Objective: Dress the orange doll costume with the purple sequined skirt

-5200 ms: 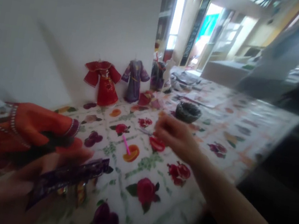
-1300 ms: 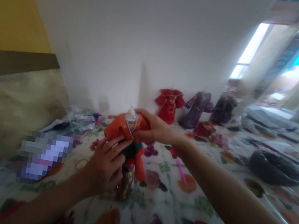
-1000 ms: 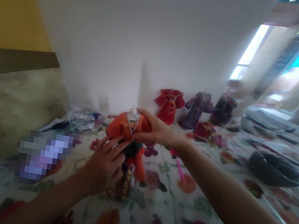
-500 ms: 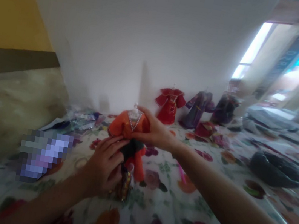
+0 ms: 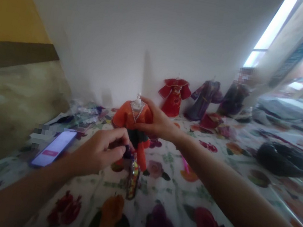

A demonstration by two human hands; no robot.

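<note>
My right hand is closed around the side of a small orange doll-size garment. Beaded trim edges its V-neck, and a white bead-topped neck stands above. Dark cloth and an orange leg-like part hang below it. My left hand pinches a narrow purple and gold piece of shiny trim by its upper end, just in front of the garment. The trim dangles over the tablecloth; its upper end is partly hidden by the fingers.
A floral tablecloth covers the table. A phone lies left, near crinkled plastic. By the wall stand a red dress, a purple robe and a dark garment. A black bundle sits right, a pink stick nearer.
My left hand has drawn down and away from the garment, with the trim now hanging more in sight. My right hand keeps its hold. The camera view has shifted slightly.
</note>
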